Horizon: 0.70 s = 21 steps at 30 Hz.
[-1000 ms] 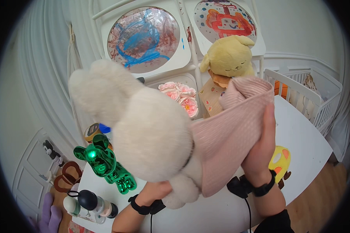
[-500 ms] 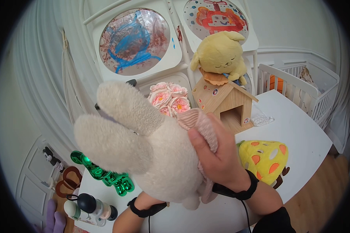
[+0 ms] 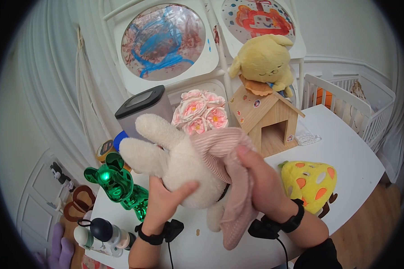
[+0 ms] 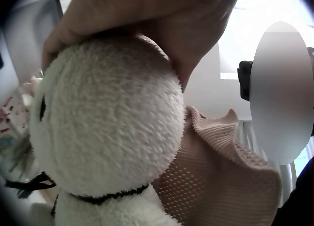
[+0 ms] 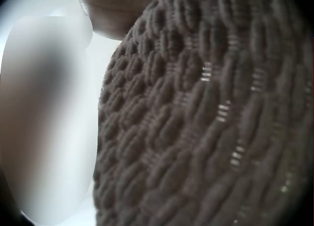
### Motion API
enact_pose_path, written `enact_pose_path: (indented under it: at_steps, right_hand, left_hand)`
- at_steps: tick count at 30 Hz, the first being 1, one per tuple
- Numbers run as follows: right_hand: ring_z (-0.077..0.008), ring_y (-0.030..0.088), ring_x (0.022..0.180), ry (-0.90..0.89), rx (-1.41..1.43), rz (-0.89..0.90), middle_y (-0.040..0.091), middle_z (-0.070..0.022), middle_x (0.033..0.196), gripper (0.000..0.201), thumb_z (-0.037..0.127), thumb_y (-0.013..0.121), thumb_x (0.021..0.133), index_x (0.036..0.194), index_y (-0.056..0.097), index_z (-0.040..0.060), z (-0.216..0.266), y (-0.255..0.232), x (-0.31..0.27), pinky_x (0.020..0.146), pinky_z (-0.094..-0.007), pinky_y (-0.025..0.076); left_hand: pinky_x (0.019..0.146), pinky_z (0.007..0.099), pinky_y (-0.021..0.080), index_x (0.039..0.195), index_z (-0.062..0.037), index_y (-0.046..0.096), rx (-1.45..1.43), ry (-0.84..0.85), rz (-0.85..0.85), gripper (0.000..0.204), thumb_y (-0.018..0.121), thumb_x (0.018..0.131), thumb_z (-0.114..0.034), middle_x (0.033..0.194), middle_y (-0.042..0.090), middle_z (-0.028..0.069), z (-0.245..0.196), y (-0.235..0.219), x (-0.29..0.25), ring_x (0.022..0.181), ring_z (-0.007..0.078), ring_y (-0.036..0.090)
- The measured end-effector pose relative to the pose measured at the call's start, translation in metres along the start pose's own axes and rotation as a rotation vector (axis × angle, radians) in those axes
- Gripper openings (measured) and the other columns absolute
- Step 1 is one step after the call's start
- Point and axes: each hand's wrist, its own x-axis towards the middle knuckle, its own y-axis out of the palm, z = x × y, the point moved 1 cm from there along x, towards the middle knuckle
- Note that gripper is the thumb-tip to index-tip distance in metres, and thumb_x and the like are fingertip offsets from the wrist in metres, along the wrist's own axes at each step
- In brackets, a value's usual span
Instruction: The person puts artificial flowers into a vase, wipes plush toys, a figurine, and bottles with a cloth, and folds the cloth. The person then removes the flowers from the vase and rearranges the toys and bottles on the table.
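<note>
A white plush rabbit with long ears and a black cord round its neck is held tilted over the table. My left hand grips its round head, thumb spread across the fur; the left wrist view shows that hand over the top of the head. My right hand holds a pink knitted piece with a ribbed edge, which hangs against the rabbit's head and body. In the right wrist view the coarse knit fills most of the picture, and most of the fingers are hidden.
On the white table stand a shiny green bear figure, bottles, a dark-lidded bin, pink flowers and a wooden house topped by a yellow plush. A spotted yellow plush lies right of my right hand.
The rabbit has moved lower and away from the camera, ears swinging left. My left hand has shifted from beneath its body to its head. The knit, first stretched out, then bunched, now drapes down.
</note>
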Motion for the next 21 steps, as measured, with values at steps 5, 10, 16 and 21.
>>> enact_pose_path:
  at_steps: [5, 10, 16, 21]
  right_hand:
    - [-0.0205, 0.051, 0.128, -0.339, 0.192, -0.453, 0.053, -0.0108, 0.138, 0.056, 0.044, 0.045, 0.103, 0.140, 0.048, 0.0022, 0.029, -0.001, -0.012, 0.110, -0.0347, 0.037]
    - [-0.0320, 0.033, 0.144, -0.576, -0.176, 0.405, 0.035, -0.0177, 0.154, 0.069, 0.051, 0.048, 0.100, 0.147, 0.040, 0.0021, 0.034, 0.016, -0.013, 0.117, -0.0455, 0.026]
    - [-0.0436, 0.045, 0.128, -0.598, -1.413, 0.129, 0.039, -0.0262, 0.147, 0.079, 0.050, 0.060, 0.093, 0.151, 0.036, 0.0032, 0.000, 0.021, 0.000, 0.105, -0.0503, 0.036]
    - [-0.0396, 0.055, 0.112, -0.541, -1.190, 0.093, 0.053, -0.0251, 0.133, 0.063, 0.039, 0.060, 0.096, 0.144, 0.045, 0.0002, -0.017, 0.007, 0.015, 0.094, -0.0425, 0.044]
  left_hand:
    - [0.093, 0.0384, 0.053, 0.132, 0.0075, 0.046, -0.021, -0.069, 0.007, 0.069, 0.082, 0.078, -0.017, 0.129, 0.059, 0.0193, -0.003, 0.006, 0.000, 0.113, 0.0251, 0.063]
    - [0.099, 0.0381, 0.049, 0.132, 0.0047, 0.050, 0.147, 0.026, 0.232, 0.066, 0.081, 0.078, -0.016, 0.130, 0.059, 0.0175, -0.011, 0.021, -0.016, 0.118, 0.0247, 0.060]
    - [0.103, 0.0382, 0.046, 0.136, 0.0031, 0.049, -0.075, -0.132, 0.228, 0.068, 0.081, 0.078, -0.014, 0.134, 0.056, 0.0153, -0.011, 0.025, -0.019, 0.121, 0.0239, 0.057]
    - [0.103, 0.0377, 0.045, 0.138, 0.0031, 0.046, -0.181, -0.166, 0.210, 0.070, 0.079, 0.078, -0.009, 0.135, 0.055, 0.0141, -0.003, 0.021, -0.018, 0.122, 0.0222, 0.056]
